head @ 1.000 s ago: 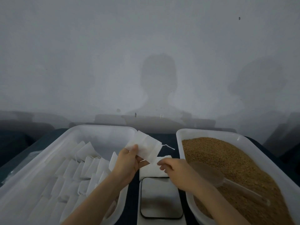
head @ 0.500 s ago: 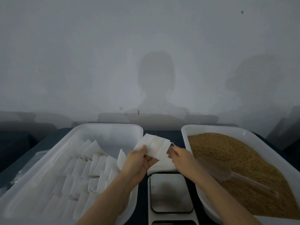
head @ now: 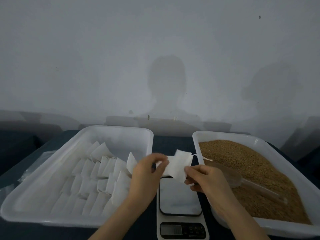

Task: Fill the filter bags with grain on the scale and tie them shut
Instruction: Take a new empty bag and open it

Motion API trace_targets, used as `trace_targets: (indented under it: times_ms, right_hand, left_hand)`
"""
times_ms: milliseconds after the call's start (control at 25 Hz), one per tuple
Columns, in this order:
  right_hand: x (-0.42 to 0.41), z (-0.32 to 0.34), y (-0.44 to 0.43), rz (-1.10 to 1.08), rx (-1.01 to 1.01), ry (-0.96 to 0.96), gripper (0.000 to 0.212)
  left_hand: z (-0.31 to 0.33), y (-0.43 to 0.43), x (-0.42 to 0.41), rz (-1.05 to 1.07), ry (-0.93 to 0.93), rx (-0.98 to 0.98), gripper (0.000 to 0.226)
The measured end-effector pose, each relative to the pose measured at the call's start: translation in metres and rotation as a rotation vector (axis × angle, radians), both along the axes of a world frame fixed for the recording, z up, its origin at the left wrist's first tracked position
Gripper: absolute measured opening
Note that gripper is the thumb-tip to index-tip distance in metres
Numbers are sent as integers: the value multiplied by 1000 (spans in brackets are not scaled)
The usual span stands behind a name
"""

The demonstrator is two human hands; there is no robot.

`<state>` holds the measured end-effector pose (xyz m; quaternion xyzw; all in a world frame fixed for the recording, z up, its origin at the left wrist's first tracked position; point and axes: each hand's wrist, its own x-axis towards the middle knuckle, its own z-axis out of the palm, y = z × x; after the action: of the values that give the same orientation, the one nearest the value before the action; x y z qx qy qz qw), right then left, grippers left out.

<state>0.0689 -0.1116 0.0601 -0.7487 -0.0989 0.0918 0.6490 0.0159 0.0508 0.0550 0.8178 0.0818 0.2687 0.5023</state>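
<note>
Now the left hand (head: 147, 172) and right hand (head: 206, 179) each pinch one empty filter bag (head: 178, 164), held just above the scale (head: 180, 196) and beside the grain (head: 251, 163), prob. to open its mouth for filling.

**One camera, worn on my head**

The single view rides on my head and looks forward and somewhat down across the table. Its wide angle takes in the grey wall (head: 86, 58) over the upper half and my work over the lower. My left hand (head: 147, 174) and right hand (head: 206, 179) enter from the bottom edge, close to the lens, meeting at a filter bag (head: 178, 163) above the scale (head: 180, 196). The bag tray (head: 117, 129) lies lower left. The grain tray (head: 225, 135) lies lower right, its near corner cut off by the frame.
</note>
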Motion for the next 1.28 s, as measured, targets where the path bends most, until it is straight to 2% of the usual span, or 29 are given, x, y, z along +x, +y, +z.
trace_targets:
  times_ms: [40, 160, 280, 440, 640, 800, 920, 1120, 1200, 1280]
  right_hand:
    - [-5, 1, -1, 4, -22, -28, 11]
    - [-13, 3, -1, 39, -45, -79, 14]
    - [-11, 5, 1, 58, -39, -61, 17]
    - [-1, 7, 2, 97, -45, -25, 18]
    - [7, 5, 2, 80, -69, -30, 21]
    - [2, 1, -1, 77, -217, -122, 23]
    - [-2, 1, 0, 71, -335, -224, 24]
    - [-6, 3, -3, 94, -308, -206, 19]
    - [-6, 1, -3, 26, -289, -225, 15]
    - [-6, 1, -4, -88, -313, -325, 9]
  left_hand:
    - [1, -5, -8, -86, 39, 61, 21]
    - [4, -23, -22, -224, 83, 11, 18]
    - [2, -28, -16, -213, 96, -45, 26]
    - [4, -20, 5, -159, 195, -87, 8]
    - [0, -23, 13, -187, 262, -169, 10]
    - [-9, -31, 10, -174, 245, -361, 18]
    - [-11, -37, 10, -97, 255, -313, 17]
    - [-5, -38, 12, -9, 281, -195, 17]
    - [-3, -37, 9, 43, 278, -93, 20]
    - [0, -39, 6, 89, 277, 49, 23]
